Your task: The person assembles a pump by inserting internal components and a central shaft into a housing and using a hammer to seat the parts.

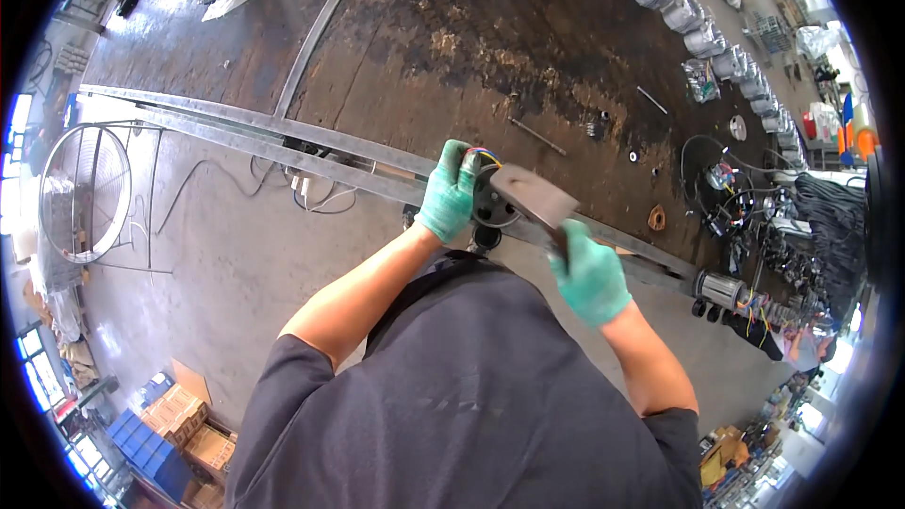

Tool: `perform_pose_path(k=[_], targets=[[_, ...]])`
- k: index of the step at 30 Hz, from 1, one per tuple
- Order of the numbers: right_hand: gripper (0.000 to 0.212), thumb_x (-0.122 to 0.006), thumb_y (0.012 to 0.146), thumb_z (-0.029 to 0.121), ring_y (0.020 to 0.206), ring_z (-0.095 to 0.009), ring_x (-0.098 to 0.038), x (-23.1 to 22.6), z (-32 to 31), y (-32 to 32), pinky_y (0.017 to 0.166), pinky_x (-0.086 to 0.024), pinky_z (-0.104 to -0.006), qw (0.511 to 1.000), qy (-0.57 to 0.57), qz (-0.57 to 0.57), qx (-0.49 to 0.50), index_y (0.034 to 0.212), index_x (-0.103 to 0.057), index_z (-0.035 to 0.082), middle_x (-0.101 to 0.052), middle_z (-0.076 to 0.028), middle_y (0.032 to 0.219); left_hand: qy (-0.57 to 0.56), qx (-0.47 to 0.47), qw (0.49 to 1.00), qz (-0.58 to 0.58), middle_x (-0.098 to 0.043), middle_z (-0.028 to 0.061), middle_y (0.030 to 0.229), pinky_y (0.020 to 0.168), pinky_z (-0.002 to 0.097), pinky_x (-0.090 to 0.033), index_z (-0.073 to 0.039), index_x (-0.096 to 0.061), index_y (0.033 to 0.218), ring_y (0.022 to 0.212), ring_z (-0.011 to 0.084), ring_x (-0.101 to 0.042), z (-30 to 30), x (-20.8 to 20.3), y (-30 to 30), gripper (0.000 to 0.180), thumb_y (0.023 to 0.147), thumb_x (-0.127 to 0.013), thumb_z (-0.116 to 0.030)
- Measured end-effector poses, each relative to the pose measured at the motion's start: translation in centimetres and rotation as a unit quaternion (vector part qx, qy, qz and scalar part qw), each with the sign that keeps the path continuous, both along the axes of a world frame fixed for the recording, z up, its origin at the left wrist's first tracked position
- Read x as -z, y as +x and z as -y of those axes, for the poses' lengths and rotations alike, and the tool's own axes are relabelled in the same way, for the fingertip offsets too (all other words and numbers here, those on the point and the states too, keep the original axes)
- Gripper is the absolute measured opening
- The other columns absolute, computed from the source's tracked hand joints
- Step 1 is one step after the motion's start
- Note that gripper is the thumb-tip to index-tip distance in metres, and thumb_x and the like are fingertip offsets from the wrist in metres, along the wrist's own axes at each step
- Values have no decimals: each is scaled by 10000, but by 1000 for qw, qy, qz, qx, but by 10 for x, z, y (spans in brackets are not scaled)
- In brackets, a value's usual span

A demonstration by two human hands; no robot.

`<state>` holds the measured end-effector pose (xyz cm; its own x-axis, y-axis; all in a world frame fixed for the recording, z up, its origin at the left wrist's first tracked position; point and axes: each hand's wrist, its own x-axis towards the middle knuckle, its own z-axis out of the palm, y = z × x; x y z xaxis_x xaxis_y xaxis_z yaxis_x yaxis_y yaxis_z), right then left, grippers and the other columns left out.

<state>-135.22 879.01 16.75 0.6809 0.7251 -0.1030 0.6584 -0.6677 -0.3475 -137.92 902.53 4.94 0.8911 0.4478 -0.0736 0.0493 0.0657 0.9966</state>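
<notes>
My right hand [591, 273], in a green-coated glove, is closed round the handle of a hammer [534, 196]. The hammer's broad brown head is slightly blurred and covers part of a dark round metal part [488, 205] at the bench's near edge. My left hand [451, 193], gloved the same way, grips the left side of that part. Coloured wires [485, 155] come up by its fingertips. What lies directly under the hammer head is hidden.
On the worn dark bench lie a thin rod [537, 136], a small ring [633, 156] and a brown oval piece [657, 218]. Grey motor housings [684, 11] line the far right edge. A motor stator [719, 289] sits at right. A large fan [87, 193] stands left.
</notes>
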Motion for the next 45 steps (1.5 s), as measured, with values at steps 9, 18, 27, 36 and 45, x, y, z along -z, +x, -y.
perform_pose_path(k=[9,18,27,36,45], targets=[[397,-712,947,186,687,-459,-674,-28,-10,-2,585,-523,-523,992,114,-41,34,1229,-536,-30,-699,-232,802,14,2,1000,-7,-699,142,952,831,390,-535,-56,-564,1144,878,236,-661,-1,11,-4,296,1098,-529,-346],[371,-622,1003,291,698,-476,-668,7,-6,4,603,-506,-572,988,-97,-115,36,1199,-508,-2,-678,-270,754,-33,247,968,-41,-657,41,1075,919,312,-504,-36,-621,1193,1025,121,-574,-63,-13,8,384,1074,-584,-399],[378,-688,987,194,675,-466,-670,-32,-8,-11,580,-518,-499,988,154,4,22,1262,-524,-7,-690,-226,788,-24,320,944,-74,-655,56,1149,972,339,-543,-31,-608,1241,1084,130,-612,-77,-13,15,426,1078,-566,-423],[369,-628,1006,296,730,-490,-672,-9,-11,2,634,-510,-578,987,-91,-123,56,1204,-510,8,-681,-271,770,-29,275,958,-76,-663,39,1117,967,312,-528,-35,-612,1226,1082,111,-601,-70,-2,11,417,1075,-575,-422],[343,-696,948,164,693,-466,-675,-5,3,-21,595,-522,-519,996,86,10,-8,1197,-518,8,-686,-244,763,-16,253,964,-76,-650,28,1098,944,310,-522,-46,-606,1182,1054,103,-593,-63,-7,0,339,1086,-574,-370]])
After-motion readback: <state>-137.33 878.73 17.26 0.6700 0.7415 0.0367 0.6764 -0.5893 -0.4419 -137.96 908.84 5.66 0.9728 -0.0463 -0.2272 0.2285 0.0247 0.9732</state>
